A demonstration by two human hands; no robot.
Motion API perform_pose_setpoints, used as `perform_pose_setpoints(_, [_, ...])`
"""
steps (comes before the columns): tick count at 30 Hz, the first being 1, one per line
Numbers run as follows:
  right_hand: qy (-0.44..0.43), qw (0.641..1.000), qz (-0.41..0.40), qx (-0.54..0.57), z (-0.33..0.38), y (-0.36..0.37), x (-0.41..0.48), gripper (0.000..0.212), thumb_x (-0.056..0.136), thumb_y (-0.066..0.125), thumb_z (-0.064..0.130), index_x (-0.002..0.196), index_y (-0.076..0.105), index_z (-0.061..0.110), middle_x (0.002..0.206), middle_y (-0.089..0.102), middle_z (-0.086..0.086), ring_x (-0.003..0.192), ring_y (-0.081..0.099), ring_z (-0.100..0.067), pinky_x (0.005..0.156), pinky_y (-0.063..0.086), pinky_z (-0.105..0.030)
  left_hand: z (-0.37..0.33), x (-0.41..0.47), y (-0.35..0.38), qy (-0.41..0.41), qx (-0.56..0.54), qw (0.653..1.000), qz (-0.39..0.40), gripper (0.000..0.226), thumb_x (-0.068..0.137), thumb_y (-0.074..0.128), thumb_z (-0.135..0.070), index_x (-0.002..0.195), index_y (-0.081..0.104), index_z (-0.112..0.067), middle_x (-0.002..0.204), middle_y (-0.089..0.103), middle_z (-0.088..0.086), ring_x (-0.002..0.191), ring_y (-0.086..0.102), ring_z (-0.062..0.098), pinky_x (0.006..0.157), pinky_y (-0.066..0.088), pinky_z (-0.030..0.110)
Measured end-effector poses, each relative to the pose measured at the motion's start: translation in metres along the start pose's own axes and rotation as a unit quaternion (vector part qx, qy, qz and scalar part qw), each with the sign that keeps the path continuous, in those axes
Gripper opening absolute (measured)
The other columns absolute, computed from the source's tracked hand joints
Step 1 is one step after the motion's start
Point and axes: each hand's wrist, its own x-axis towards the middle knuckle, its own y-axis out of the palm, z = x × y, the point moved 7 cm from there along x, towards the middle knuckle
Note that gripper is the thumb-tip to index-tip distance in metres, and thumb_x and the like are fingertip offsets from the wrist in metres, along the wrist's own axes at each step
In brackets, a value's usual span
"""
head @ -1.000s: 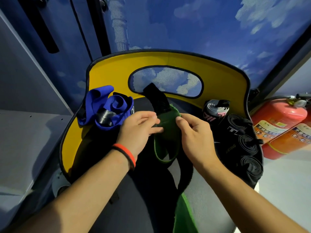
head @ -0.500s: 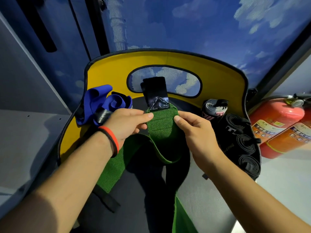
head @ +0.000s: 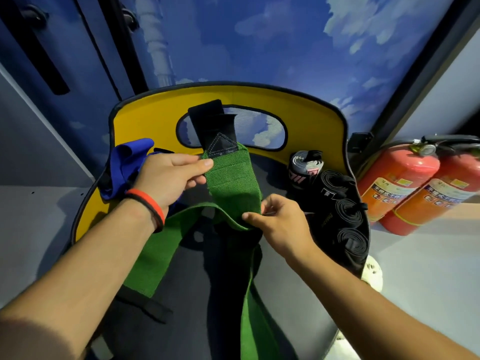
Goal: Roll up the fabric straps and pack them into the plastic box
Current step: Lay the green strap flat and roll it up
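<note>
Holding: green strap (head: 231, 185) is stretched flat between both hands, above the dark floor of the yellow box (head: 145, 126). Fabric is a coarse green weave. A black tab (head: 210, 126) is sewn to its far end with a triangle of pale stitching, and stands up in front of the box's handle cut-out.

Left hand (head: 166, 178) pinches the strap's left edge just below the tab, thumb against forefinger. Right hand (head: 283, 224) pinches the strap lower down, at a fold. From that fold one green length runs back under the left wrist; another drops toward the bottom of the view.

Three black rolled straps (head: 349, 220) sit in a row along the right wall, with a grey-and-pink roll (head: 305, 165) at the far end. A loose blue strap (head: 124, 159) lies by the left wall. Two red fire extinguishers (head: 397, 178) lie outside the box, at right.
</note>
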Motion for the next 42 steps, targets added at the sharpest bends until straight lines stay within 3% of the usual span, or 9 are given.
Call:
perform_pose_setpoints(8, [0.082, 0.98, 0.078, 0.164, -0.011, 0.011, 0.0, 0.023, 0.084, 0.077, -0.001, 0.075, 0.061, 0.013, 0.072, 0.062, -0.009, 0.072, 0.056, -0.025, 0.066, 0.048, -0.036, 0.003, 0.044, 0.008, 0.005, 0.079, 0.997, 0.003, 0.012, 0.085, 0.078, -0.013, 0.095, 0.071, -0.013, 0.072, 0.067, -0.003, 0.059, 0.058, 0.003, 0.063, 0.047, 0.017])
perform_pose_setpoints(15, [0.141, 0.96, 0.117, 0.213, -0.031, 0.019, 0.017, 0.027, 0.091, 0.062, -0.011, 0.084, 0.051, 0.013, 0.069, 0.057, -0.003, 0.059, 0.06, -0.01, 0.055, 0.058, -0.025, 0.032, 0.083, 0.034, -0.053, 0.165, 0.984, 0.039, 0.016, 0.086, 0.079, -0.017, 0.099, 0.07, -0.014, 0.063, 0.061, 0.001, 0.034, 0.047, -0.002, 0.042, 0.041, 0.009])
perform_pose_setpoints(21, [0.111, 0.984, 0.092, 0.105, -0.045, 0.023, 0.05, 0.031, 0.083, 0.074, -0.008, 0.067, 0.064, 0.017, 0.068, 0.066, -0.006, 0.068, 0.063, -0.023, 0.073, 0.059, -0.041, 0.069, 0.122, 0.055, -0.103, 0.2, 0.973, 0.043, 0.036, 0.086, 0.08, -0.015, 0.117, 0.07, -0.002, 0.062, 0.06, 0.006, 0.031, 0.045, 0.001, 0.038, 0.04, 0.012])
perform_pose_setpoints(23, [0.08, 0.994, 0.067, 0.027, -0.048, 0.025, 0.064, 0.023, 0.08, 0.08, 0.004, 0.069, 0.07, 0.022, 0.073, 0.072, -0.002, 0.07, 0.067, -0.021, 0.076, 0.059, -0.035, 0.075, 0.133, 0.061, -0.11, 0.21, 0.971, 0.038, 0.037, 0.087, 0.078, -0.012, 0.12, 0.068, 0.001, 0.064, 0.059, 0.008, 0.032, 0.047, 0.002, 0.038, 0.04, 0.013])
perform_pose_setpoints(26, [0.051, 0.997, 0.048, -0.037, -0.048, 0.028, 0.078, 0.015, 0.082, 0.082, 0.011, 0.08, 0.072, 0.022, 0.078, 0.075, 0.005, 0.065, 0.062, -0.004, 0.062, 0.047, -0.017, 0.079, 0.152, 0.066, -0.107, 0.218, 0.97, 0.018, 0.036, 0.088, 0.076, -0.01, 0.122, 0.067, 0.001, 0.079, 0.067, 0.01, 0.055, 0.056, 0.013, 0.057, 0.052, 0.022])
perform_pose_setpoints(29, [0.05, 0.997, 0.042, -0.037, -0.049, 0.032, 0.088, 0.01, 0.084, 0.082, 0.013, 0.086, 0.077, 0.022, 0.079, 0.074, 0.006, 0.073, 0.066, -0.005, 0.065, 0.046, -0.015, 0.081, 0.168, 0.067, -0.088, 0.255, 0.963, -0.01, 0.033, 0.086, 0.079, -0.014, 0.116, 0.072, -0.002, 0.11, 0.073, 0.017, 0.094, 0.07, 0.028, 0.091, 0.058, 0.041])
perform_pose_setpoints(31, [0.033, 0.996, 0.038, -0.079, -0.048, 0.035, 0.091, 0.012, 0.085, 0.08, 0.017, 0.096, 0.081, 0.021, 0.088, 0.077, 0.004, 0.085, 0.071, -0.009, 0.074, 0.053, -0.017, 0.08, 0.173, 0.069, -0.076, 0.286, 0.955, -0.024, 0.032, 0.084, 0.081, -0.017, 0.113, 0.074, -0.004, 0.115, 0.073, 0.015, 0.107, 0.069, 0.03, 0.098, 0.055, 0.042])
perform_pose_setpoints(34, [-0.016, 0.989, 0.026, -0.146, -0.04, 0.038, 0.09, 0.018, 0.085, 0.077, 0.017, 0.101, 0.082, 0.022, 0.099, 0.078, 0.003, 0.096, 0.071, -0.015, 0.087, 0.056, -0.029, 0.082, 0.178, 0.071, -0.056, 0.32, 0.945, -0.043, 0.029, 0.085, 0.081, -0.02, 0.111, 0.076, -0.007, 0.117, 0.073, 0.01, 0.109, 0.067, 0.026, 0.097, 0.052, 0.033])
perform_pose_setpoints(42, [-0.04, 0.97, 0.045, -0.237, -0.037, 0.045, 0.1, 0.019, 0.084, 0.077, 0.031, 0.102, 0.079, 0.036, 0.109, 0.076, 0.006, 0.101, 0.069, -0.023, 0.084, 0.058, -0.038, 0.086, 0.171, 0.06, -0.035, 0.325, 0.938, -0.118, 0.014, 0.085, 0.077, -0.01, 0.097, 0.08, -0.016, 0.108, 0.075, 0.006, 0.104, 0.068, 0.029, 0.084, 0.053, 0.029])
